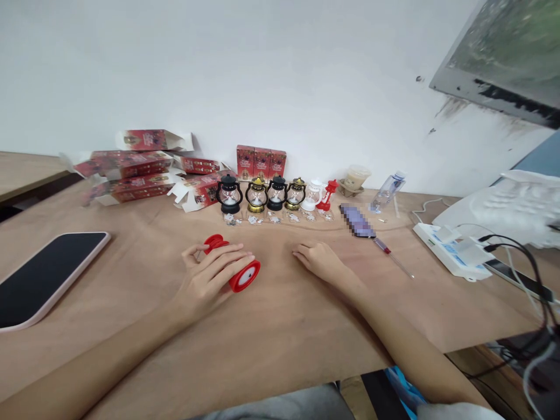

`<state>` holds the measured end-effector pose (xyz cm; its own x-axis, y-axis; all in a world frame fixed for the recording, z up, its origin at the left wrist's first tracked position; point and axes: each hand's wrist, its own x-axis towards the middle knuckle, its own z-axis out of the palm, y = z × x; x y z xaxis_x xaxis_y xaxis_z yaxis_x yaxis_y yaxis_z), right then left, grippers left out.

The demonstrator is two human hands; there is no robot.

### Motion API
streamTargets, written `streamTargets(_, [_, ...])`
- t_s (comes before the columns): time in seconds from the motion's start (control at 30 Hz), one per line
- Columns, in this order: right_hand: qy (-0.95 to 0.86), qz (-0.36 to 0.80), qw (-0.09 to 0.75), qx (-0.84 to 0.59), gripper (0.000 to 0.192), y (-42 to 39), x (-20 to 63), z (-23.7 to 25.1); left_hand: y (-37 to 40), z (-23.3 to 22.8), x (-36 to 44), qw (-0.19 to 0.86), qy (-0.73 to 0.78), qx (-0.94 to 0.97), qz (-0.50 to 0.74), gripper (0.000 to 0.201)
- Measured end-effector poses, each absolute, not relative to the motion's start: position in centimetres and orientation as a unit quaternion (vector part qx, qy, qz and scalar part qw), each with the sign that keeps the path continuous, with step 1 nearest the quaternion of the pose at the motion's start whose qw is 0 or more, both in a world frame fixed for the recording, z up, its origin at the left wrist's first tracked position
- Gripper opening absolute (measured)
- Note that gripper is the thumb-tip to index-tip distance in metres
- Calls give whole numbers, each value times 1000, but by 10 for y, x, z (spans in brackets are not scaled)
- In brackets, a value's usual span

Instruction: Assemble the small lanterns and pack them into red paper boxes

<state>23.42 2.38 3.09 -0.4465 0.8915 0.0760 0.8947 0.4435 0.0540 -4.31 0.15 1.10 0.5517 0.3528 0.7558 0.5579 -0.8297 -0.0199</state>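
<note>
My left hand [214,277] is closed around a red miniature lantern [245,276] tipped on its side. The lantern's round base, with a pale disc in it, faces right and toward me. My right hand [318,261] rests on the table with its fingers curled together; whatever is under them, if anything, is hidden. Beyond both hands stands a row of small lanterns, among them a black lantern [230,195], a gold lantern [256,196], a white lantern [312,196] and a red lantern [327,195]. Small loose parts [255,220] lie in front of them.
Red printed boxes [144,165] are piled back left, and upright boxes [261,162] stand behind the lanterns. On the right are a phone [357,221], a screwdriver [394,256], a bottle [387,191], a cup [355,178] and a power strip [455,254]. A larger phone [48,277] lies left.
</note>
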Motion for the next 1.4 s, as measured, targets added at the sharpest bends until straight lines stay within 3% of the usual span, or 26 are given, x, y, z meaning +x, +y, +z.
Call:
streamTargets(0.33, [-846, -45, 48, -530, 21, 25, 233, 25, 0, 17, -41, 186, -261, -863, -391, 26])
streamTargets(0.7, [-822, -25, 142, -551, 22, 26, 231, 16, -1, 15, -43, 168, -270, -862, -393, 33])
streamTargets(0.83, [-818, 36, 278, -503, 26, 18, 221, 17, 0, 13, -45, 145, -271, -861, -405, 39])
streamTargets(0.93, [-783, 146, 408, -446, 16, 2, 207, 19, -2, 13, -45, 141, -262, -861, -413, 42])
streamTargets(1.03, [-747, 226, 480, -400, 9, -16, 194, 19, -5, 17, -42, 150, -244, -863, -416, 45])
streamTargets(1.27, [-806, 59, 548, -216, 10, -40, 177, 27, -11, 20, -33, 183, -248, -849, -430, 45])
streamTargets(1.4, [-808, 48, 553, -198, 16, -44, 170, 29, -14, 22, -28, 196, -238, -845, -438, 42])
